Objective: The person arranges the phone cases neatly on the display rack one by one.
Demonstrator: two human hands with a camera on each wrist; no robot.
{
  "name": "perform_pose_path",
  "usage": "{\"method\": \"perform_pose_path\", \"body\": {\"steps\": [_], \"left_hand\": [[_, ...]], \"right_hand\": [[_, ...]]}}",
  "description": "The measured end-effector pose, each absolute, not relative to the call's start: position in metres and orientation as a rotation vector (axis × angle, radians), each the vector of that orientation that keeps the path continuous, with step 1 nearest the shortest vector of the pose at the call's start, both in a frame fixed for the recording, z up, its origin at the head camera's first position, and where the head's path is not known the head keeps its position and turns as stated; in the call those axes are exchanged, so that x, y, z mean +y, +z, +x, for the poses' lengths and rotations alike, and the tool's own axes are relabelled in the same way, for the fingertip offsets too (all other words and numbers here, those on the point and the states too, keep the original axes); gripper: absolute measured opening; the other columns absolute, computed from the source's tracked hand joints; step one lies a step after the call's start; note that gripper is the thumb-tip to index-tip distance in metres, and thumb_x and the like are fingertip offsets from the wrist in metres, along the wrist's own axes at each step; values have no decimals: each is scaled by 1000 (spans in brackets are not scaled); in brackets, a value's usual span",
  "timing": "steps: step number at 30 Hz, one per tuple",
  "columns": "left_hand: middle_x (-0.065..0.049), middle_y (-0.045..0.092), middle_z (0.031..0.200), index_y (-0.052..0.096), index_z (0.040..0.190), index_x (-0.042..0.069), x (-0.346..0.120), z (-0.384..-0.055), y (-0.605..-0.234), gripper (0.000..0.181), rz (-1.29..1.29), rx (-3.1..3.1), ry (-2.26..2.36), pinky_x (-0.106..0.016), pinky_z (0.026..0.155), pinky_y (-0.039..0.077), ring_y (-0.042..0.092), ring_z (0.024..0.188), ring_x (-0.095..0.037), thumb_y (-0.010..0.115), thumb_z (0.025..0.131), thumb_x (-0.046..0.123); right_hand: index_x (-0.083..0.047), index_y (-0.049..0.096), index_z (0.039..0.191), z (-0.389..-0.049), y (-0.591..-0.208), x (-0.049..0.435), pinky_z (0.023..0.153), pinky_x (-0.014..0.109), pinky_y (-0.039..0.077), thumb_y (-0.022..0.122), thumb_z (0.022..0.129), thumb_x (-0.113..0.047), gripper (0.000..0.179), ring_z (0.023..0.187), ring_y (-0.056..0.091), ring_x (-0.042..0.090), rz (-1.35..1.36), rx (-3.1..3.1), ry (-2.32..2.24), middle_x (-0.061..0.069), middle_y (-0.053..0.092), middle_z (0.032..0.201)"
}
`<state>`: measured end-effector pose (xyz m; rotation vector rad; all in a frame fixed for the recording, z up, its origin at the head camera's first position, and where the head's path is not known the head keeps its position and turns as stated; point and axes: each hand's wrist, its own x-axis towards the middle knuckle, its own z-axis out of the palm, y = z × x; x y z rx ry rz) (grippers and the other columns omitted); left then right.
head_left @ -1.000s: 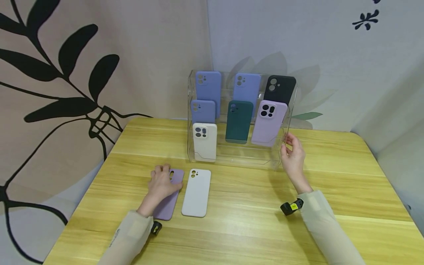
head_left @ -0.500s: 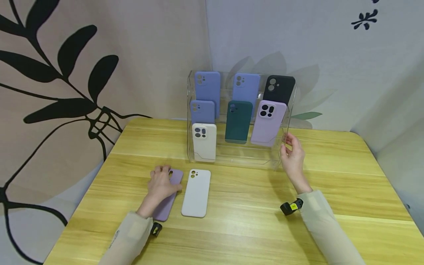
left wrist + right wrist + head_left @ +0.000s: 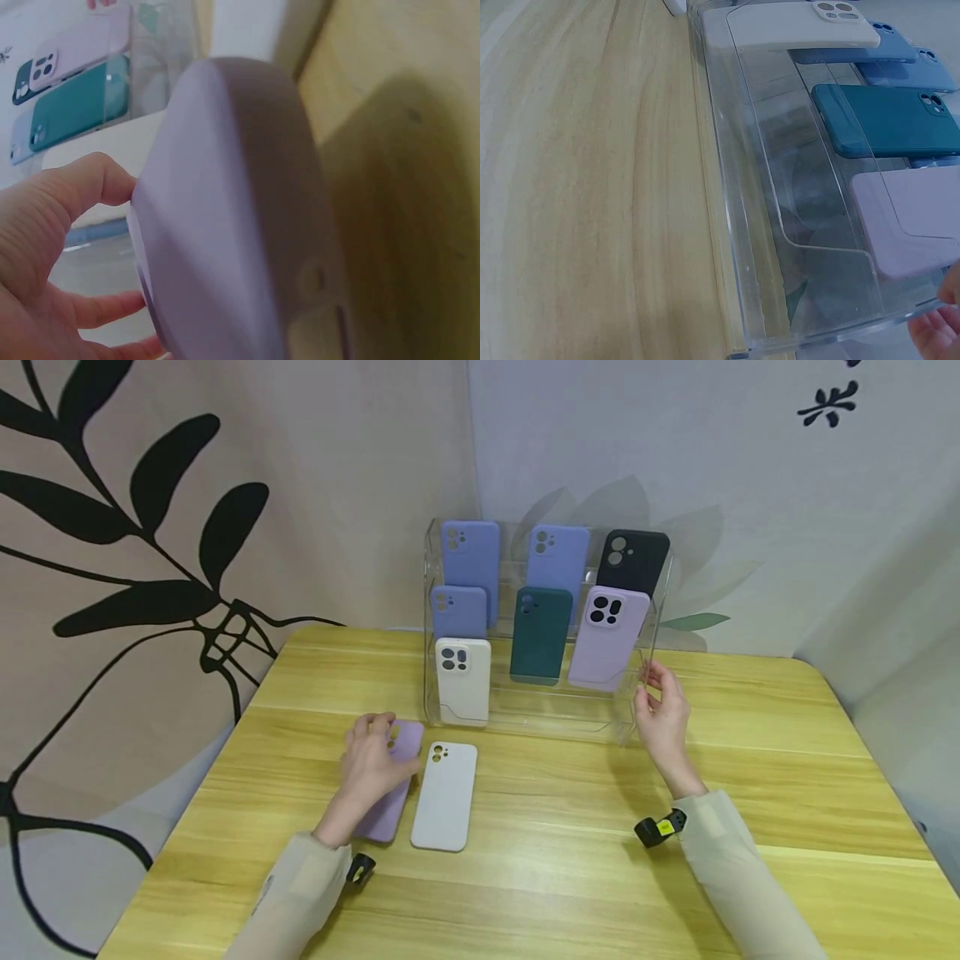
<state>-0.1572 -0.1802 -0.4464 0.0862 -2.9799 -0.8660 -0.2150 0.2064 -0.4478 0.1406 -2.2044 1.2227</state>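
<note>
My left hand grips a purple phone case by its long edges, thumb on one side and fingers on the other. In the left wrist view the case stands tilted up over the wood, its shadow beside it. A white phone case lies flat on the table just right of it. My right hand pinches the right side panel of a clear tiered display stand. On the stand's tiers lean a cream case, a green case and a lilac case.
Behind these, the upper tiers bear several blue cases and a black case. The wooden table backs onto a wall with a dark leaf print. The stand is near the table's back edge.
My left hand has raised the purple case off its spot and shifted it slightly forward and right. The right hand stays at the stand's side.
</note>
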Motion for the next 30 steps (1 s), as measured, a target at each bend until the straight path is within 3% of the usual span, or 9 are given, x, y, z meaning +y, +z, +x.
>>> {"method": "perform_pose_path", "body": {"steps": [9,20,30], "left_hand": [[-26,40,130,47,130,0,-163,-160,-438,80,-3,-2848,-970,-53,78,49,39,115,-43,81,62,24],[-23,39,129,47,129,0,-133,-167,-426,74,-132,-2659,-1111,-48,82,46,38,112,-37,75,63,21],[-20,37,130,47,128,2,-101,-173,-410,71,-242,-2460,-1195,-49,85,44,35,115,-35,73,65,20]], "right_hand": [[14,51,119,-215,-448,207,81,13,50,51,85,13,34,98,58,37,150,-2199,1224,28,57,109],[14,51,118,-215,-449,207,80,16,52,51,84,14,33,97,58,37,159,-2192,1203,28,57,107],[15,51,117,-215,-448,206,80,10,49,51,84,14,32,97,58,37,162,-2181,1226,28,56,106]]}}
